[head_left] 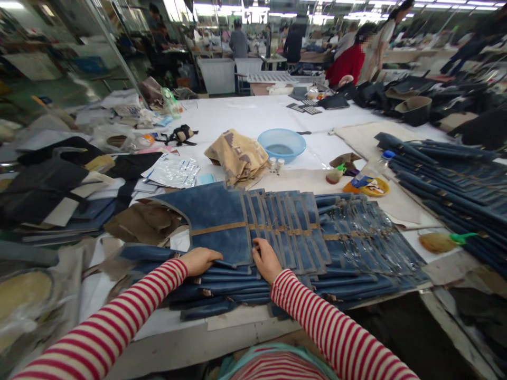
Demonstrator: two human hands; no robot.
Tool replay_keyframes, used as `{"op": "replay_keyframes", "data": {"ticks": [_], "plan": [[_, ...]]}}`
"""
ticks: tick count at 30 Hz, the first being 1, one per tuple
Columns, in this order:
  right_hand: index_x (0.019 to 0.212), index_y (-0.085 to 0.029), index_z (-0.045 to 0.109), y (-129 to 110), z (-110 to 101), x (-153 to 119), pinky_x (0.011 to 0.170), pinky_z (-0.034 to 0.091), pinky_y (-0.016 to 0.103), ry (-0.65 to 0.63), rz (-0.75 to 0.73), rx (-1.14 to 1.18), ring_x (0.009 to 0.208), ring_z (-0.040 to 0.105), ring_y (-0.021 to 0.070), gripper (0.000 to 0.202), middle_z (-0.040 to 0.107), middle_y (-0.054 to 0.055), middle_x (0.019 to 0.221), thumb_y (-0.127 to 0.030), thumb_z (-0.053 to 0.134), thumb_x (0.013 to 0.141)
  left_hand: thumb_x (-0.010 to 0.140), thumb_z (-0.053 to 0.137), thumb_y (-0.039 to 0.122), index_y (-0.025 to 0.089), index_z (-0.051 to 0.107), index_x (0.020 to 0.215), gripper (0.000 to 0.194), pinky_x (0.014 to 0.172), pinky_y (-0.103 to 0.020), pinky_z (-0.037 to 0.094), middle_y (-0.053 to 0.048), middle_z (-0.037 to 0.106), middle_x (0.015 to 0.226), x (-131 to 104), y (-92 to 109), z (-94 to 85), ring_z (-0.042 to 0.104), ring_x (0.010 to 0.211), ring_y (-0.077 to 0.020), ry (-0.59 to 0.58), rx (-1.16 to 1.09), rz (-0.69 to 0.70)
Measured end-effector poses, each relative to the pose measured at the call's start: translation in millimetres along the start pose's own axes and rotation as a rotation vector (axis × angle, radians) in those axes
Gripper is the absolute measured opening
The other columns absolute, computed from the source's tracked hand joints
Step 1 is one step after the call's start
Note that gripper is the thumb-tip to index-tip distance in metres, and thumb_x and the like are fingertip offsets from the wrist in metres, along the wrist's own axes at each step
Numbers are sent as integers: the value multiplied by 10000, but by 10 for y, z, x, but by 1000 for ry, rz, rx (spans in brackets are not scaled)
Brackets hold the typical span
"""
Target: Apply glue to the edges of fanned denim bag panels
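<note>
In front of me lies a blue leather-like panel (pixel 217 240) with a tan strip across it and a curved cut-out on its left side. My left hand (pixel 201 261) is closed on its lower left edge, fingertips partly hidden. At its right edge my right hand (pixel 266 259) has thumb and fingers curled in a pinch on the border. To the right, similar blue panels (pixel 289 227) overlap in a fanned row, and those farthest right look shiny and wet. More folded blue pieces (pixel 237 285) are stacked beneath and along the table's front.
A patterned cloth (pixel 237 155) and a light blue basin (pixel 282 145) stand behind the panels. Squeeze bottles (pixel 438 243) and an orange dish (pixel 374 187) are to the right, near another blue stack (pixel 447 179). Dark pieces (pixel 51 179) pile up left. People work behind.
</note>
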State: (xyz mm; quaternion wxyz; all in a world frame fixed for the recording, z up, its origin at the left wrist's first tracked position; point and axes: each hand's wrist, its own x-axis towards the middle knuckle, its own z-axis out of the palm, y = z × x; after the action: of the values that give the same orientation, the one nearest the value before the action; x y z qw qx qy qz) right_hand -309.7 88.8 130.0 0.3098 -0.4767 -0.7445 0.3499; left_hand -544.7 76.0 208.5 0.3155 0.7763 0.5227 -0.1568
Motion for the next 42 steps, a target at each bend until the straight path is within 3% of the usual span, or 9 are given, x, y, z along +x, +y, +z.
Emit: {"op": "replay_keyframes", "data": {"ticks": [4,11,15,19,24,30,33,38,42], "plan": [[1159,-135,467,-39,-6,-2,924,401,334,-129,-58,-78,998,500,181,337,536,103,1091,-203,470,829,799,371,232,329,605,1064,367,930,-272,385,37,638,1102,4,67,-63,553,1055,-156,-24,-28,0],[856,-171,557,-112,-34,-31,859,410,313,-178,-95,-247,948,469,175,61,519,64,955,-201,522,817,807,362,309,307,600,1063,349,936,-279,376,31,613,1143,6,54,-103,529,1077,-167,-77,-82,39],[792,-174,564,-132,-29,-14,835,407,306,-178,-106,-319,911,456,172,71,505,53,921,-231,534,823,805,350,477,242,604,1059,429,927,-305,384,-30,601,1154,78,50,-83,534,1062,-201,-145,-90,-17],[792,-169,577,-152,-15,7,841,404,318,-204,-103,-395,923,447,181,94,497,62,928,-240,527,828,867,161,445,205,541,1162,537,950,-333,361,-82,577,1177,175,232,-8,500,1119,-204,-101,-33,-50],[821,-160,600,-161,-116,75,861,405,305,-262,-117,-377,921,479,173,77,534,61,912,-195,533,807,838,226,418,150,530,1142,506,834,-429,427,-186,570,1098,238,477,111,590,950,-282,-12,139,-163],[979,-149,599,39,-575,299,840,438,289,-4,154,-168,868,552,145,208,596,66,949,-162,474,814,783,338,421,184,543,1133,470,827,-410,436,-175,565,1113,291,468,103,587,965,-284,-29,140,-196],[1012,-140,594,164,-729,340,831,451,307,25,233,-164,882,573,154,250,612,79,965,-179,424,833,751,396,397,188,490,1204,508,826,-396,435,-174,565,1113,337,483,113,579,983,-283,-28,137,-222],[1060,-175,590,152,-619,414,828,458,251,-48,243,-153,907,595,129,269,644,43,1005,-197,441,837,752,412,393,230,247,1382,672,836,-391,428,-193,518,1198,399,546,119,568,1017,-290,-17,138,-259],[1094,-137,584,107,-476,678,868,432,262,-75,293,-219,957,587,161,308,644,78,1034,-169,472,809,761,401,411,263,218,1392,673,839,-396,427,-178,533,1185,415,568,82,565,1024,-295,-28,147,-273]]}}
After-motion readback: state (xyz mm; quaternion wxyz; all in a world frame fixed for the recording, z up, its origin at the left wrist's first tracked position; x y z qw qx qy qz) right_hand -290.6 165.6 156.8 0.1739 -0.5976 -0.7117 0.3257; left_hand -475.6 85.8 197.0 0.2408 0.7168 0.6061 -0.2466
